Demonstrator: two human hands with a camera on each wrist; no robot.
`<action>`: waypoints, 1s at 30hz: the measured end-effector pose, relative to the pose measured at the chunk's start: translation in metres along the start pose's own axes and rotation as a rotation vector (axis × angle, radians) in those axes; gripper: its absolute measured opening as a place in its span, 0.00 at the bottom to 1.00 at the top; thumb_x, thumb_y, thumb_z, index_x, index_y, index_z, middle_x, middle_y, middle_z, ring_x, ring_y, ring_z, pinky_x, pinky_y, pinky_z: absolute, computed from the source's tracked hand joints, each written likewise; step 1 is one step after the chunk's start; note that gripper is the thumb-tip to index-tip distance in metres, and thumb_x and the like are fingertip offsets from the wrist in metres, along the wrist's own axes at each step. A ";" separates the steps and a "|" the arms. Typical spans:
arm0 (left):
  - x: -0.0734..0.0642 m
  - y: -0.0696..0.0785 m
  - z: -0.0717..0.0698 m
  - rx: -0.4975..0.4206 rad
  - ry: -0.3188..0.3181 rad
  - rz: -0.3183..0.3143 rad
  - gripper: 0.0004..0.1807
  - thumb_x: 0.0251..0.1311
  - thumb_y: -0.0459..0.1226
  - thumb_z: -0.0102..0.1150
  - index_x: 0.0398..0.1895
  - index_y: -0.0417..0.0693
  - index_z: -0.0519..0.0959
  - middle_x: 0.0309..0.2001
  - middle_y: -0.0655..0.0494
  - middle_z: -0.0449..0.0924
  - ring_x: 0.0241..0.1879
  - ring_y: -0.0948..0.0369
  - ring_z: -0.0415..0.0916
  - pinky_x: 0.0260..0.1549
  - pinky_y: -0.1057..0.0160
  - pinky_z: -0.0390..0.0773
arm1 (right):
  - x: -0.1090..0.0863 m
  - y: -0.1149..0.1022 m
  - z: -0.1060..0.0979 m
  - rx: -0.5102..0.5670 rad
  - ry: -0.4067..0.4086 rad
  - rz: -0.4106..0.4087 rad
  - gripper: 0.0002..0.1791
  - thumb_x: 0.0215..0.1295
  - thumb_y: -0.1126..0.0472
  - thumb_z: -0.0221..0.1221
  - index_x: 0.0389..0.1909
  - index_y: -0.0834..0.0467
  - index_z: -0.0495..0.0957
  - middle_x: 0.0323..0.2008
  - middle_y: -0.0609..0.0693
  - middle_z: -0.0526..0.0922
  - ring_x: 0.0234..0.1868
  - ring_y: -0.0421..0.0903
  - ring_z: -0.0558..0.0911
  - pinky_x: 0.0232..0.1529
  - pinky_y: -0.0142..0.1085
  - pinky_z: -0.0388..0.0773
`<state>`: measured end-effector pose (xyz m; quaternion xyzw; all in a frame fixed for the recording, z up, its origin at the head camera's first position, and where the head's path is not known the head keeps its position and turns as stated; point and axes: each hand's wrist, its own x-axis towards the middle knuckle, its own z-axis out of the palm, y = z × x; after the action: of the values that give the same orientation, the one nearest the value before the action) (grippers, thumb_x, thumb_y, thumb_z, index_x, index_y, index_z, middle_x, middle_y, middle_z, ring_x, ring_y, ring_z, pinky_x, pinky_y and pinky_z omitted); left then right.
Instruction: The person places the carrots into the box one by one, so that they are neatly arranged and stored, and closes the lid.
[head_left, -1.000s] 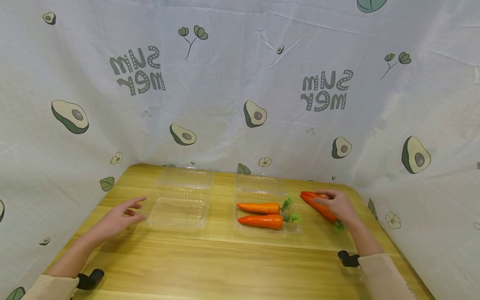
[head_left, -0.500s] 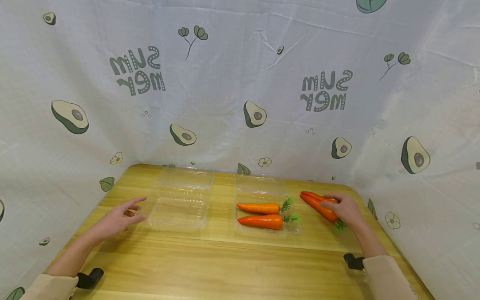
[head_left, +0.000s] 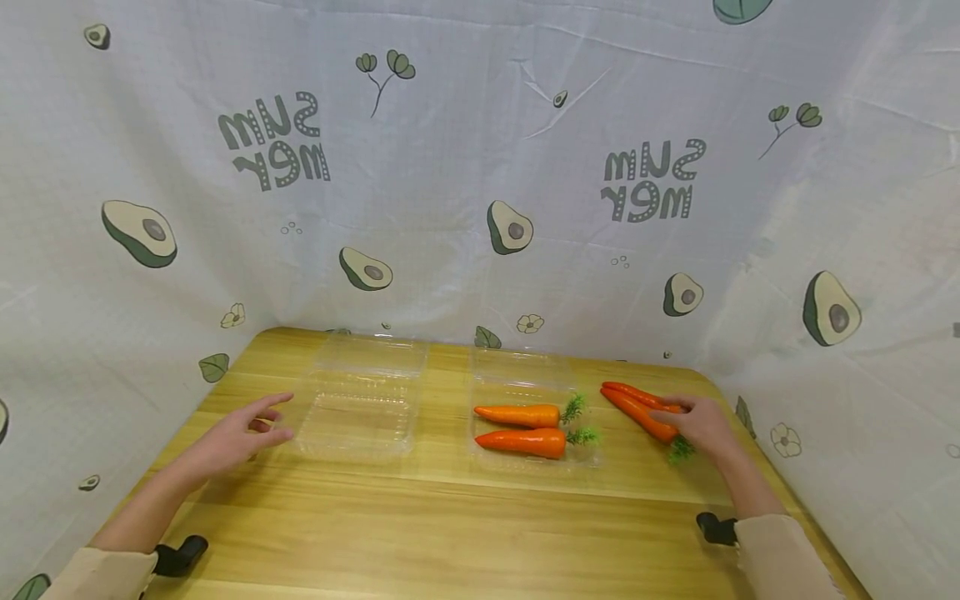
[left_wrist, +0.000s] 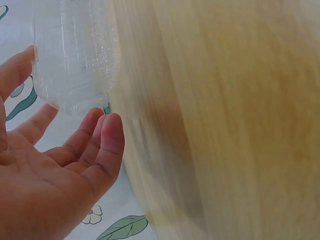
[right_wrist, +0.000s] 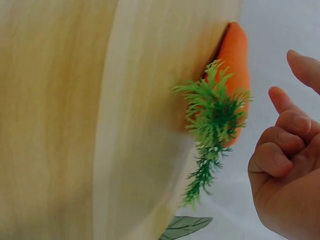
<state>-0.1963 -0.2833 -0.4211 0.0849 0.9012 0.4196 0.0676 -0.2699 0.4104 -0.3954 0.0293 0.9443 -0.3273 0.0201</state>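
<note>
Two orange carrots lie side by side in a clear plastic box, a rear carrot (head_left: 519, 415) and a front carrot (head_left: 525, 442), leafy tops to the right. Right of the box, two more carrots (head_left: 637, 413) lie slanting on the table, their tips close together. Over their thick end hovers my right hand (head_left: 699, 425); in the right wrist view it shows a gap from the carrot (right_wrist: 235, 65), thumb and index finger apart, other fingers bent around nothing. My left hand (head_left: 238, 435) hangs with spread, relaxed fingers beside another clear box (head_left: 356, 425) and holds nothing.
Both clear boxes have their lids flipped back toward the curtain; the right box (head_left: 487, 461) bears the pair of carrots. A white curtain (head_left: 450, 167) printed with avocados encloses the wooden table (head_left: 420, 533) behind and at both sides.
My right hand has shifted right and slightly toward me along the loose carrots, uncovering more of them. The left hand and the boxed carrots stay in place.
</note>
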 end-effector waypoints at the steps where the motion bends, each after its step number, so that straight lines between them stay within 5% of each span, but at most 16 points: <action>1: 0.000 0.000 0.000 -0.001 0.000 -0.001 0.40 0.70 0.47 0.59 0.78 0.40 0.56 0.64 0.29 0.66 0.59 0.39 0.69 0.43 0.54 0.78 | 0.001 0.002 0.000 0.000 0.002 -0.002 0.35 0.70 0.47 0.62 0.65 0.72 0.71 0.66 0.76 0.67 0.60 0.69 0.70 0.58 0.59 0.71; 30: 0.001 0.001 0.000 -0.049 -0.004 0.002 0.40 0.70 0.44 0.60 0.78 0.39 0.56 0.62 0.30 0.69 0.55 0.45 0.71 0.39 0.57 0.77 | 0.005 0.023 0.001 -0.090 0.006 0.027 0.37 0.67 0.49 0.63 0.61 0.77 0.71 0.66 0.81 0.62 0.63 0.77 0.66 0.61 0.63 0.68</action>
<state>-0.1971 -0.2826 -0.4207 0.0849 0.8905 0.4413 0.0711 -0.2734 0.4281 -0.4109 0.0419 0.9575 -0.2843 0.0231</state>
